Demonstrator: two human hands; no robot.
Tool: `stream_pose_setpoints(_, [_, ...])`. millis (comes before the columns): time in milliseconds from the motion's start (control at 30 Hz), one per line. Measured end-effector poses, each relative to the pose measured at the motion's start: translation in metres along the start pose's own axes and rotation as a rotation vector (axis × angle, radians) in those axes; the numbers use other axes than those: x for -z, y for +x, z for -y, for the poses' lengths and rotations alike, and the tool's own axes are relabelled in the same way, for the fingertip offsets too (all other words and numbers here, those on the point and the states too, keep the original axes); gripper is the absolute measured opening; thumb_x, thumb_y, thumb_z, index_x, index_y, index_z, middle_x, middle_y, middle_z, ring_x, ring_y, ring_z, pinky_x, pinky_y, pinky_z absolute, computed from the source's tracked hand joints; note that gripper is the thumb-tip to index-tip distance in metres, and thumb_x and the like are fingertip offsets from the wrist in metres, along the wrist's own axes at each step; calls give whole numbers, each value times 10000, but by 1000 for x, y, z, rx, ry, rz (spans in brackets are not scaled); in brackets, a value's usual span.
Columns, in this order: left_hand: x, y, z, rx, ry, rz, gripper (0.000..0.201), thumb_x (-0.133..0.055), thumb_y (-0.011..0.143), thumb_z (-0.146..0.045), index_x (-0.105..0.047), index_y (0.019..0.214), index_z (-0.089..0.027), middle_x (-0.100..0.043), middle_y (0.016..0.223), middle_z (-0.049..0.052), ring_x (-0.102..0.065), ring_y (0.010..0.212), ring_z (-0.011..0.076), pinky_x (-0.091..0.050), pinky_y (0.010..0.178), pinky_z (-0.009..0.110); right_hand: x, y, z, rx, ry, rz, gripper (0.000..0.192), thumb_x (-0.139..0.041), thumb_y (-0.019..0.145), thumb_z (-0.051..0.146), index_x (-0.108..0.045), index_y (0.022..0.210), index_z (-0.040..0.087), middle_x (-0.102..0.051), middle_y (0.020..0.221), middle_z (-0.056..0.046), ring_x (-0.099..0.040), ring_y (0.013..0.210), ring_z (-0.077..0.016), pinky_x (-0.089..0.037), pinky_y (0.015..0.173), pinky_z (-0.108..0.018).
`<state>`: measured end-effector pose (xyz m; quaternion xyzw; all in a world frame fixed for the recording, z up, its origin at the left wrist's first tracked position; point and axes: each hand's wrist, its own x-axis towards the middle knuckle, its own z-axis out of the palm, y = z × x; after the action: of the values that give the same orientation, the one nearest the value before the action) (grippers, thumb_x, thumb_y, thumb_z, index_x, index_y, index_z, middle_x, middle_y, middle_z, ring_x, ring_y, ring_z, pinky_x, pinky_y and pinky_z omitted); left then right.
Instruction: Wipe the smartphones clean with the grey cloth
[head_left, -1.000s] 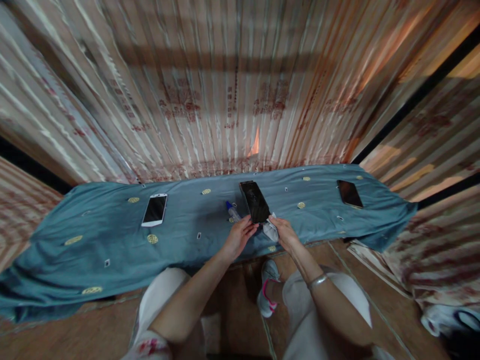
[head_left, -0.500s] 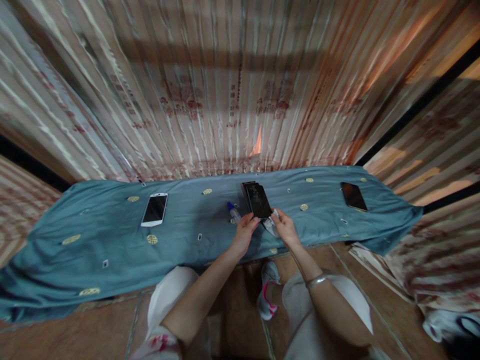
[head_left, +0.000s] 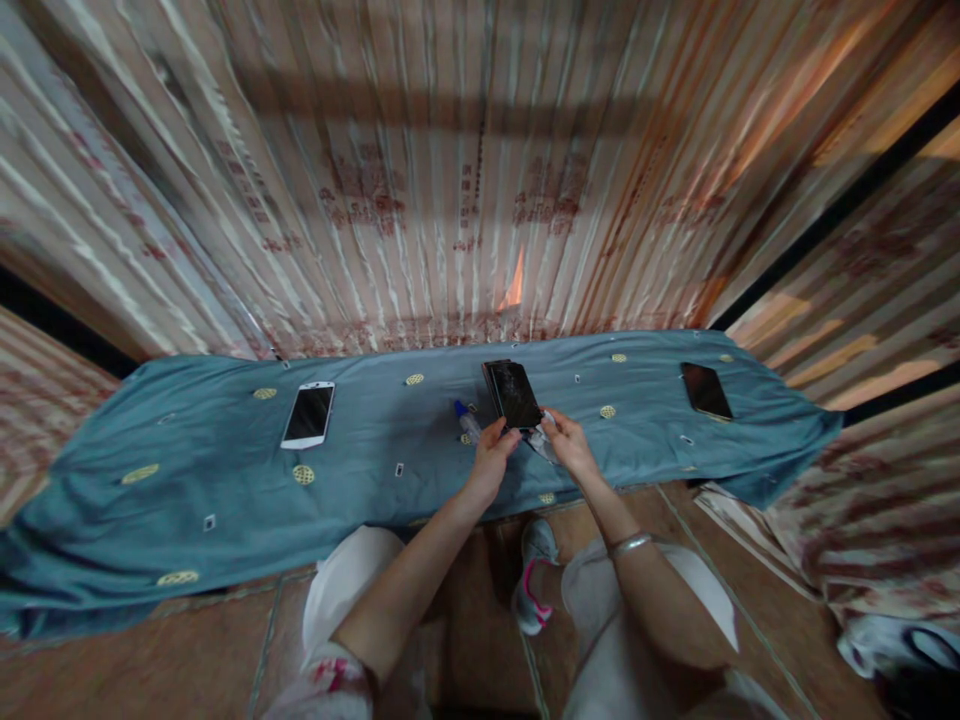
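Left hand: left hand (head_left: 491, 462) pinches the near left corner of the black phone (head_left: 514, 395), fingers closed on its edge.
Right hand: right hand (head_left: 568, 445) at the phone's near right corner, fingers curled around a crumpled white cloth (head_left: 541, 444); whether it also grips the phone, cannot tell.
Black phone: lifted above the table, tilted, screen toward the camera; glass looks cracked with fine lines. A second dark slab seems to sit just behind it; too small to be sure.
Doing it well: judged, hold by the edges only, keep fingertips off the glass, support the near end with both hands, wipe lightly since cracked glass may shed or catch cloth.
Bottle: small blue-capped bottle (head_left: 466, 420) lies just left of the hands.
Tablecloth: blue-grey tablecloth (head_left: 187, 500), soft, wrinkled, round gold motifs.
Other phones: white phone (head_left: 308, 414), flat, glossy, well to the left; dark phone (head_left: 705, 390) far right.
Backdrop: corrugated sheet wall (head_left: 420, 200), ribbed, faded red print.
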<state>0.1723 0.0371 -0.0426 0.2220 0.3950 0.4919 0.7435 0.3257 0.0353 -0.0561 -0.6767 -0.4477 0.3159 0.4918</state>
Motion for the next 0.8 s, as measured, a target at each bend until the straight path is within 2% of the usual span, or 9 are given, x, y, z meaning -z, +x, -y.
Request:
stream_pose_setpoints(100, [1,-6,-6,3,18,4,400,-719,710,-96,-638,1091,-188,-545,1340,92,-619,1078,212,-451,969,350,11,-8,8,32,-200,-74,339,-574,749,485,-707,968,263,-733,843,-54,-651,865,-253,-464,784,-336])
stream_pose_setpoints(167, [5,-11,-12,-8,35,11,414,-727,706,-102,-645,1098,-209,-528,1355,91,-646,1007,205,-469,940,358,20,-15,14,40,-325,-67,348,-564,755,506,-712,948,257,-729,827,-69,-652,878,-268,-456,780,-344])
stream_pose_setpoints(233, [10,-15,-19,-15,41,27,389,-725,708,-103,-661,1078,-207,-546,1319,97,-662,923,192,-486,912,370,29,-21,20,30,-386,-45,402,-569,741,567,-711,931,243,-720,779,-72,-650,851,-275,-451,770,-354])
stream_pose_setpoints(300, [18,-19,-27,-28,42,48,351,-717,716,-103,-673,1053,-192,-592,1228,97,-663,837,167,-498,890,379,34,-26,27,11,-372,-111,493,-631,669,620,-707,939,214,-709,772,-78,-640,843,-281,-449,763,-363])
stream_pose_setpoints(367, [26,-23,-37,-51,48,58,315,-710,721,-101,-677,1025,-176,-634,1109,82,-654,762,144,-505,872,382,33,-28,36,16,-234,-146,534,-685,612,617,-699,936,193,-699,771,-66,-626,784,-246,-452,731,-344])
stream_pose_setpoints(433, [36,-25,-48,-91,51,47,289,-703,722,-91,-676,999,-166,-655,998,59,-645,711,134,-507,856,382,26,-30,46,12,2,-128,525,-736,574,572,-688,923,182,-693,756,-44,-600,691,-192,-454,665,-306])
stream_pose_setpoints(600, [68,-30,-79,-164,26,-43,280,-710,693,-63,-668,952,-163,-680,870,28,-641,672,126,-489,846,361,-5,-38,73,-109,551,74,366,-784,590,400,-687,872,188,-718,762,-38,-559,551,-127,-437,506,-239])
stream_pose_setpoints(700, [84,-36,-87,-153,39,-60,283,-721,682,-74,-659,945,-158,-702,868,45,-657,691,145,-481,837,354,-28,-45,86,-223,758,192,255,-746,608,280,-696,839,186,-734,775,-47,-649,670,-160,-523,625,-259])
stream_pose_setpoints(800, [93,-45,-88,-107,75,-37,285,-730,703,-136,-649,977,-146,-713,889,73,-677,732,171,-477,840,354,-52,-50,91,-335,866,313,202,-662,646,239,-693,839,188,-746,812,-46,-691,789,-183,-551,764,-292])
